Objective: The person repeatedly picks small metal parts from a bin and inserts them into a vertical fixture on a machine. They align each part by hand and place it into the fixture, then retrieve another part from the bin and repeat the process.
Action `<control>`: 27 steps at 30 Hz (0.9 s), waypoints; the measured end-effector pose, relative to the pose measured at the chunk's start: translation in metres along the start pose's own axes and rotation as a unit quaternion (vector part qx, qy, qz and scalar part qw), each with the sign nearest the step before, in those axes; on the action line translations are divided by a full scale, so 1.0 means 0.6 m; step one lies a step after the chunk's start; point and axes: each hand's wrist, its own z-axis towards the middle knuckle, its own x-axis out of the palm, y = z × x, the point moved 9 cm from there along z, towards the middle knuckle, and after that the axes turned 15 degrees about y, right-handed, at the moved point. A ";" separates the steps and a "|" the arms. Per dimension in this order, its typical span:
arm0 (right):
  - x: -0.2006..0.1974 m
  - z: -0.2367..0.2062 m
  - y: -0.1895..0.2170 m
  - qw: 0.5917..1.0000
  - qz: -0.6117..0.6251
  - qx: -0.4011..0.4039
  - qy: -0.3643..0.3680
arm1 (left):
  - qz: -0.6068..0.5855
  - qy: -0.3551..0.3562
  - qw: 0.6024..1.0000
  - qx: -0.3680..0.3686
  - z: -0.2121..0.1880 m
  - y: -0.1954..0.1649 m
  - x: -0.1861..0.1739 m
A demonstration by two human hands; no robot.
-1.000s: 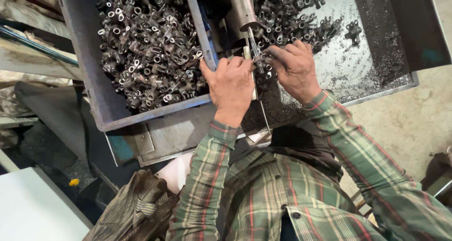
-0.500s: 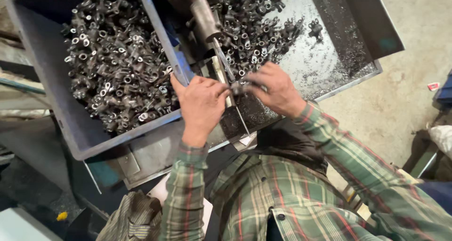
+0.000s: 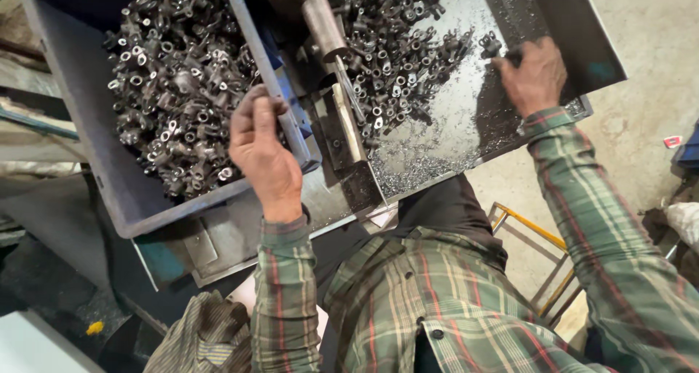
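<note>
Left hand at centre left of frame, fingers curled closed over rim of grey bin; whether it grips a part, cannot tell. Heap of small metal parts fills bin, just left of fingertips. Right hand at upper right, fingers bent down, touching loose parts on metal tray; grip hidden. Machine spindle between hands, top centre.
</note>
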 end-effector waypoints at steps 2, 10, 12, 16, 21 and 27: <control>-0.009 0.003 0.008 0.999 -0.002 -0.031 -0.017 | 0.037 0.022 0.999 -0.023 -0.004 0.006 0.011; -0.046 -0.022 0.090 0.851 0.513 0.000 0.117 | 0.436 0.170 0.883 -0.047 -0.004 -0.023 0.097; -0.052 -0.045 0.161 0.766 0.618 -0.063 0.165 | 0.559 0.238 0.794 0.012 -0.006 -0.029 0.137; -0.020 -0.095 0.287 0.658 0.701 -0.099 0.255 | 0.633 0.298 0.714 0.010 -0.013 -0.012 0.160; 0.005 -0.108 0.347 0.631 0.733 -0.134 0.219 | 0.690 0.290 0.663 0.000 -0.018 0.004 0.162; 0.023 -0.116 0.346 0.595 0.761 -0.141 0.216 | 0.676 0.306 0.671 0.004 -0.022 0.004 0.163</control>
